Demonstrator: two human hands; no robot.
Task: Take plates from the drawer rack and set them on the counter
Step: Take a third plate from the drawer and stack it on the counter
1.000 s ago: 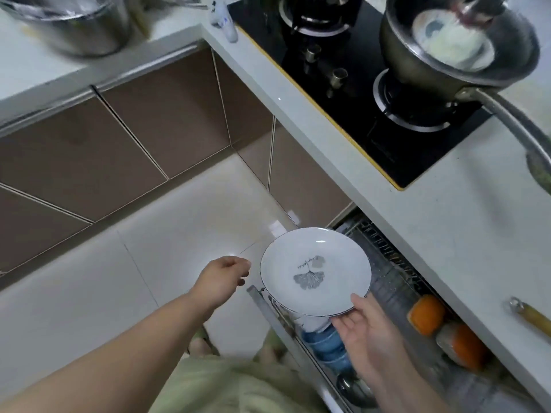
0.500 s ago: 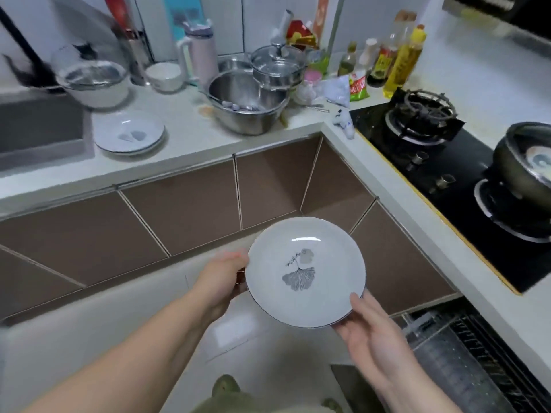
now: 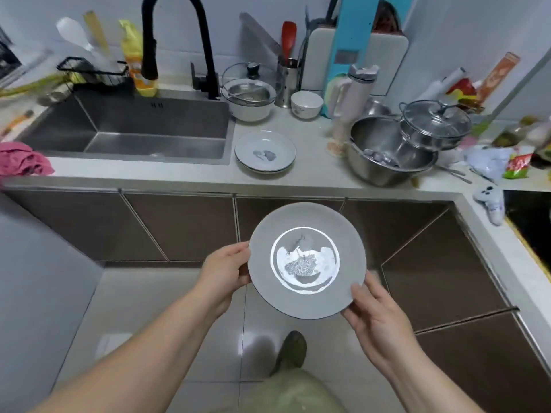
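I hold a white plate with a grey leaf print [image 3: 307, 260] in front of me, above the floor and below the counter edge. My left hand [image 3: 223, 269] grips its left rim and my right hand [image 3: 375, 311] grips its lower right rim. On the counter [image 3: 316, 171], just right of the sink, lies a small stack of matching plates [image 3: 265, 155]. The drawer rack is out of view.
A steel sink [image 3: 134, 129] with a black faucet [image 3: 179, 40] fills the counter's left. A steel bowl [image 3: 390, 150] with a lidded pot in it, a white bowl [image 3: 307, 104] and a lidded pot [image 3: 249, 96] crowd the counter. The black hob [image 3: 527, 216] is at right.
The view swung left from the open drawer and hob toward the sink counter. My left hand came onto the plate's rim, and both hands carried the plate toward the counter.
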